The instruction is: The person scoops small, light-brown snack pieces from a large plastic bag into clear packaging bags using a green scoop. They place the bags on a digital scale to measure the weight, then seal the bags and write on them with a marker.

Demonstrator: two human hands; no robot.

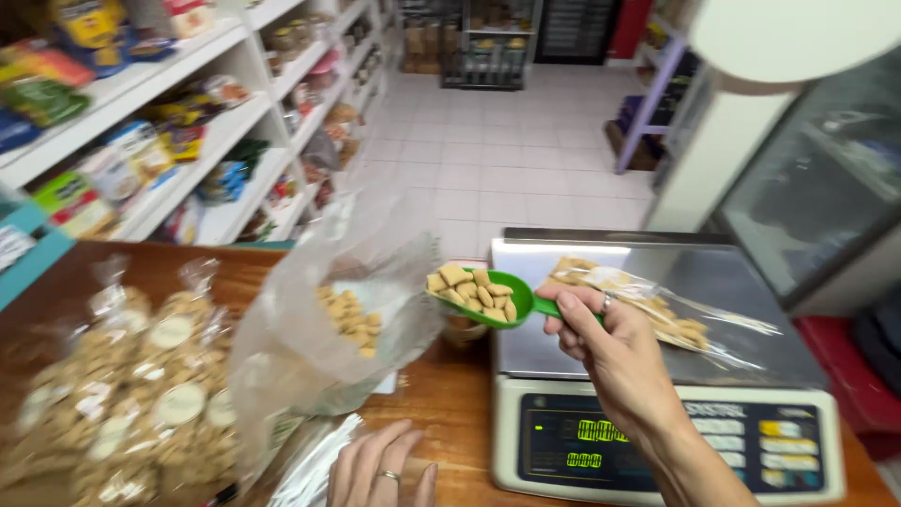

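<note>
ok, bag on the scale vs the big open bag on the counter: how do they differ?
The bag on the scale lies flat on the pan; the big open bag stands puffed up on the wooden counter. The bag on the scale is small and narrow; the big open bag is far larger, with few pieces inside. Both are clear plastic holding tan square pieces, like those in the green scoop held by the right hand.

wooden counter (441, 399) | scale (657, 413) | bagged snacks (131, 394) | big clear bag (319, 319)
</note>
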